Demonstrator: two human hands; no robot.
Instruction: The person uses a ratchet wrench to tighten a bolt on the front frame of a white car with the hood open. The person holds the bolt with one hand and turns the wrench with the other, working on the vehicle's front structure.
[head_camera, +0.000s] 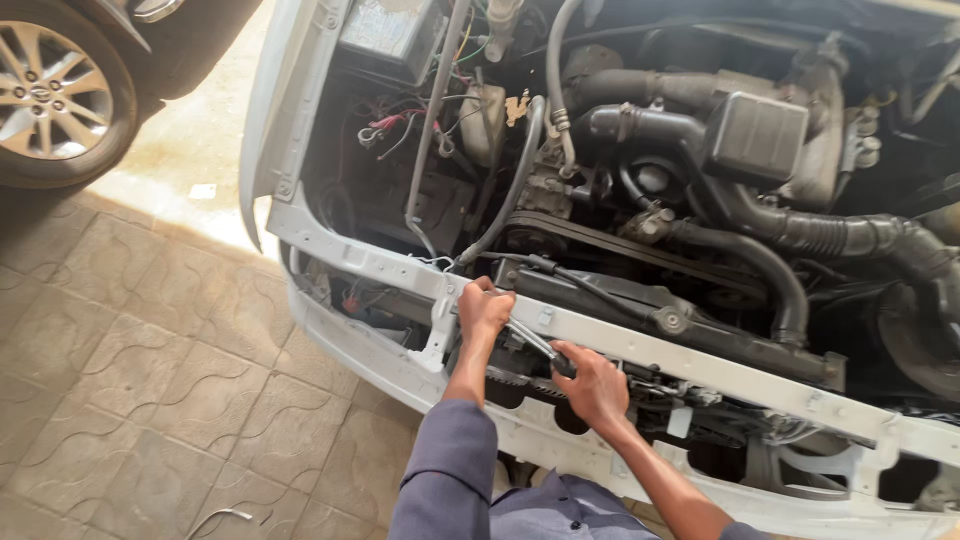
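Note:
My left hand (484, 312) is closed over the head end of a metal ratchet wrench (533, 342), pressed against the white front crossmember (700, 365) of the open engine bay. My right hand (592, 383) grips the dark handle end of the same wrench, just below and to the right of the left hand. Both forearms reach up from grey-blue sleeves (450, 470). The part under the wrench head is hidden by my left hand.
The engine bay holds black hoses (770, 265), a drive belt (600, 238), an air box (755, 135), a battery (390, 35) and loose wires. The front bumper is off. Another car's alloy wheel (50, 90) stands at upper left. A bent wire (222, 515) lies on the patterned paving.

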